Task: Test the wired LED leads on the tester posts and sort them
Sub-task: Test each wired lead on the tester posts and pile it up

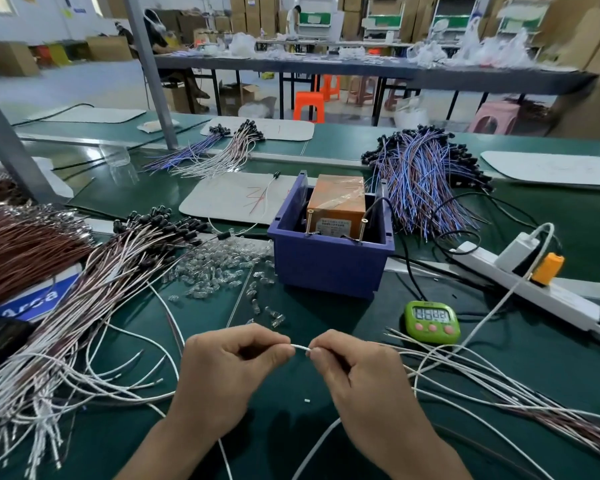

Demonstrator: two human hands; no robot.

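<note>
Two bare forearms in from the bottom edge, angled toward each other. Left hand (232, 375) and right hand (361, 379) side by side at the same height, backs turned upward, fingers curled under. Thumb and forefinger of each hand pointed inward, tips almost meeting in the middle. Between them a short stretch of white lead (301, 347), pinched at one end by the left hand and at the other by the right. Remaining fingers tucked loosely toward the palms. Wrists roughly straight.

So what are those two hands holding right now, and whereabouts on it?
One thin white wire lead. The left hand and the right hand each pinch it at the fingertips, close together, leaving a short stretch showing between them.
</note>
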